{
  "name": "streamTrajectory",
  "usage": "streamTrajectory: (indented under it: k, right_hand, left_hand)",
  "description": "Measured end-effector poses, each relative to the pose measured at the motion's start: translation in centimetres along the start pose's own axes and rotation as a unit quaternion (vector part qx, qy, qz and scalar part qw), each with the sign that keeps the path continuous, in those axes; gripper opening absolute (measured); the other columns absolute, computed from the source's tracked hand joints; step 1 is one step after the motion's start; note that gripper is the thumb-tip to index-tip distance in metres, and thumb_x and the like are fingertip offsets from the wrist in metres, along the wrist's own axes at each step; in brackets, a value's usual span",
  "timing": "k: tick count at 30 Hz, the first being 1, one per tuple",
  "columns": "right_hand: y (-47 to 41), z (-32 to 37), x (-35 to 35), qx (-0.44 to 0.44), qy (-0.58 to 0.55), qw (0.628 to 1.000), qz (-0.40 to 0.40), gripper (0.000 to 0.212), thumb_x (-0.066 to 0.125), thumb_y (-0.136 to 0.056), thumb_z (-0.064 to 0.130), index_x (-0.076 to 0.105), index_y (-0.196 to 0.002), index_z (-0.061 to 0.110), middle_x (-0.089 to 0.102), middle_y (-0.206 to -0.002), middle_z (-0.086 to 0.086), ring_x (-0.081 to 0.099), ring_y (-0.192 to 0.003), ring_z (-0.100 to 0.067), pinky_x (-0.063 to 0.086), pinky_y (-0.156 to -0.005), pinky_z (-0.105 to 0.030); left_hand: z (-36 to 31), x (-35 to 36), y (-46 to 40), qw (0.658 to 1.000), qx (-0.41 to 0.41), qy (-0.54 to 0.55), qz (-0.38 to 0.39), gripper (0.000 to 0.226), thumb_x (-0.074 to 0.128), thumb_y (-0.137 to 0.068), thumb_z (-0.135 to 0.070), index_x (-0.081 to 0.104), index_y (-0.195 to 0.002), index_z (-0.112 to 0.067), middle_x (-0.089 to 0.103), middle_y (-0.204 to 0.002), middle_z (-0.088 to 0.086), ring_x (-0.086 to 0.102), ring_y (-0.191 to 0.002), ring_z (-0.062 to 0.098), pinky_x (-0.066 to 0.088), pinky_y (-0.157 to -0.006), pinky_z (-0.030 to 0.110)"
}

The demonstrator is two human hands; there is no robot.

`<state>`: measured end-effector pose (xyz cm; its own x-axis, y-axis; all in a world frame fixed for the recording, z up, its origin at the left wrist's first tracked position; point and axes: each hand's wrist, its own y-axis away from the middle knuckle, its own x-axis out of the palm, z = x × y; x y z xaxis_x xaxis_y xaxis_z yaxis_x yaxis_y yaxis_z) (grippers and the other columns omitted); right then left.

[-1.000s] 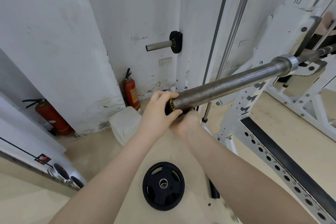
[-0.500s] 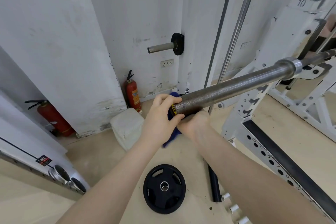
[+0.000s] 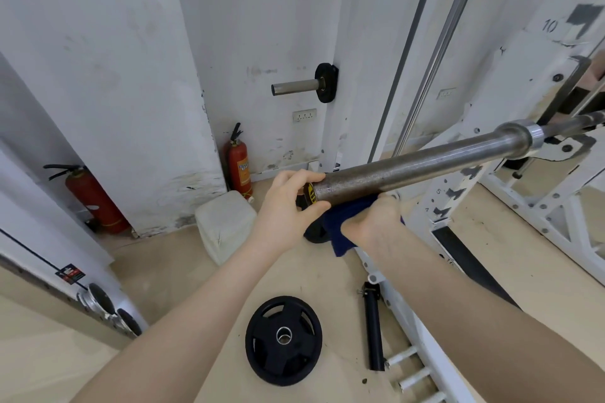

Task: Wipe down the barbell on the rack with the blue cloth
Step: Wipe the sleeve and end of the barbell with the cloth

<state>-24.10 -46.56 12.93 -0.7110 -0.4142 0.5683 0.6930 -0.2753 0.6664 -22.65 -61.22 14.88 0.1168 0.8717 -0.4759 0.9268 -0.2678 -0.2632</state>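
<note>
The barbell point(image 3: 422, 163) lies across the white rack point(image 3: 510, 82), its grey sleeve pointing toward me and down to the left. My left hand point(image 3: 288, 206) is curled around the sleeve's end cap, thumb below and fingers on top. My right hand point(image 3: 373, 222) sits under the sleeve just right of the end, gripping the dark blue cloth point(image 3: 343, 226) against the underside of the steel. Part of the cloth hangs loose below my wrist.
A black weight plate point(image 3: 283, 340) and a short black tube point(image 3: 374, 327) lie on the floor below my arms. Two red fire extinguishers point(image 3: 240, 167) stand by the wall, with a white block point(image 3: 226, 222) between. A plate peg point(image 3: 294, 87) juts from the upright.
My right hand has slid from the sleeve's tip a little way along its underside, and more of the blue cloth now shows below the bar. The view has shifted slightly.
</note>
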Motion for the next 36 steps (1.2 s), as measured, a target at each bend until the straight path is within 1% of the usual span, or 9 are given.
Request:
streamTrajectory:
  k: [3,6,11,16,21,26,29,33,36]
  right_hand:
    - [1.4,-0.5,0.1,0.050,-0.052,0.997,-0.028,0.033,0.056,-0.085,0.031,0.061,-0.113,0.014,0.065,-0.111,-0.004,0.060,-0.101,-0.023,0.050,-0.088,-0.039]
    - [2.3,0.3,-1.0,-0.019,0.023,1.000,0.009,0.039,0.046,-0.089,0.020,0.053,-0.125,0.008,0.058,-0.117,-0.007,0.055,-0.109,-0.024,0.044,-0.096,-0.035]
    - [5.5,0.8,-2.4,-0.108,0.315,0.942,0.048,0.017,0.038,-0.094,0.005,0.053,-0.098,0.009,0.059,-0.090,-0.010,0.057,-0.085,-0.023,0.047,-0.072,-0.033]
    - [7.9,0.6,-3.8,-0.405,0.558,0.723,0.046,0.011,0.048,-0.094,0.013,0.051,-0.104,0.012,0.061,-0.090,-0.005,0.060,-0.083,-0.018,0.049,-0.069,-0.029]
    - [7.2,0.9,-0.1,-0.545,0.508,0.658,0.108,0.015,0.043,-0.095,0.007,0.051,-0.102,0.018,0.056,-0.085,0.003,0.055,-0.074,0.002,0.043,-0.068,-0.015]
    - [3.3,-1.9,1.0,-0.650,0.676,0.340,0.070,0.037,0.032,-0.091,0.030,0.061,-0.110,0.017,0.069,-0.096,0.000,0.062,-0.093,-0.021,0.034,-0.091,-0.033]
    - [2.4,0.2,1.8,-0.631,0.702,0.330,0.031,0.038,0.027,-0.090,0.034,0.058,-0.078,0.015,0.062,-0.069,0.000,0.058,-0.069,-0.022,0.037,-0.088,-0.035]
    - [1.1,4.1,1.6,-0.571,0.720,0.390,-0.057,0.039,0.023,-0.093,0.031,0.055,-0.085,0.011,0.065,-0.076,-0.009,0.059,-0.076,-0.029,0.035,-0.093,-0.039]
    - [1.1,3.6,1.8,-0.571,0.726,0.378,-0.059,0.043,0.014,-0.094,0.034,0.051,-0.082,0.015,0.064,-0.079,-0.007,0.060,-0.078,-0.028,0.036,-0.096,-0.041]
  left_hand:
    - [0.1,0.2,0.2,1.000,0.004,-0.011,-0.006,0.037,0.068,-0.080,-0.015,0.058,-0.115,-0.023,0.044,-0.108,-0.005,0.047,-0.104,0.011,0.041,-0.092,0.022]
    - [0.2,0.2,0.2,1.000,-0.001,-0.011,-0.001,0.036,0.066,-0.081,-0.017,0.057,-0.115,-0.026,0.046,-0.113,-0.004,0.048,-0.102,0.010,0.032,-0.083,0.004]
    - [0.5,0.3,-0.3,0.995,-0.057,0.083,-0.002,0.030,0.067,-0.081,-0.021,0.057,-0.105,-0.034,0.053,-0.109,-0.002,0.058,-0.090,0.018,0.047,-0.081,0.030]
    - [0.6,0.1,-0.5,0.992,-0.082,0.100,0.013,0.029,0.064,-0.084,-0.026,0.058,-0.112,-0.031,0.055,-0.101,-0.002,0.060,-0.078,0.018,0.047,-0.071,0.030]
    - [0.4,0.5,-0.2,0.995,-0.063,0.073,0.016,0.029,0.057,-0.089,-0.024,0.055,-0.117,-0.030,0.051,-0.111,0.000,0.058,-0.088,0.016,0.047,-0.083,0.029]
    - [0.0,0.4,-0.4,0.993,-0.057,0.103,0.011,0.022,0.051,-0.089,-0.007,0.055,-0.088,-0.028,0.061,-0.087,-0.003,0.056,-0.080,0.011,0.045,-0.075,0.030]
    - [-0.2,0.4,-0.5,0.991,-0.078,0.112,0.005,0.019,0.055,-0.089,-0.016,0.059,-0.106,-0.024,0.062,-0.092,-0.002,0.058,-0.085,0.017,0.047,-0.079,0.031]
    - [-0.2,0.7,-0.1,0.990,-0.088,0.110,-0.002,0.028,0.057,-0.089,-0.019,0.058,-0.117,-0.025,0.059,-0.106,0.000,0.056,-0.095,0.019,0.044,-0.088,0.030]
    - [-0.5,0.7,0.2,0.991,-0.083,0.101,-0.020,0.032,0.058,-0.089,-0.021,0.055,-0.121,-0.027,0.057,-0.117,0.000,0.054,-0.105,0.017,0.042,-0.091,0.027]
